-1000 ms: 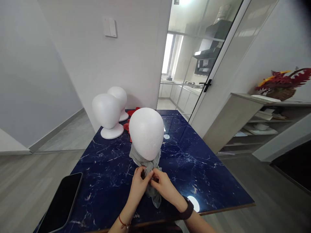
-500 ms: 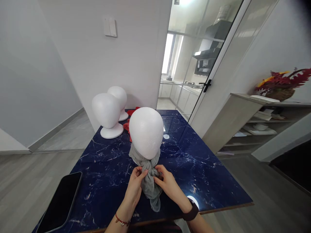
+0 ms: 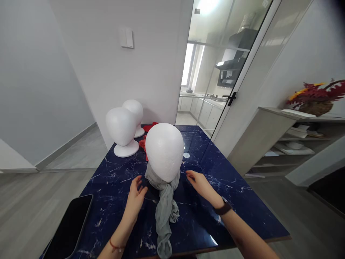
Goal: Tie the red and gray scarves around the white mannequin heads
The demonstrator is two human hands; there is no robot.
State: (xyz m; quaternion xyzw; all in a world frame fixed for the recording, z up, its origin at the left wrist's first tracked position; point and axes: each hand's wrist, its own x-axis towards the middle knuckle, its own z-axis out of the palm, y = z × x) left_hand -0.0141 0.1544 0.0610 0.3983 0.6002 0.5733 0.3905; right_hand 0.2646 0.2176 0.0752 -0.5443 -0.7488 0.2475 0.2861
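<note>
In the head view a white foam mannequin head [image 3: 164,151] stands upright near the middle of the table. Around its neck goes a grey scarf [image 3: 165,208], gathered at the front, with its ends hanging down toward the near table edge. My left hand [image 3: 137,194] is to the left of the scarf, fingers apart and holding nothing. To the right of the neck, my right hand [image 3: 201,183] hovers with loosely bent fingers, also without anything in it. Both hands are apart from the scarf.
Two more white foam heads [image 3: 122,127] stand at the back left, beside red cloth [image 3: 142,143]. A dark phone [image 3: 68,226] lies at the near left corner of the blue marbled table [image 3: 212,212]. A glass door [image 3: 205,72] and a shelf unit [image 3: 258,140] are beyond.
Both hands have let go of the grey scarf and moved outward to either side. The scarf's ends now hang longer and looser in front. The view has shifted slightly.
</note>
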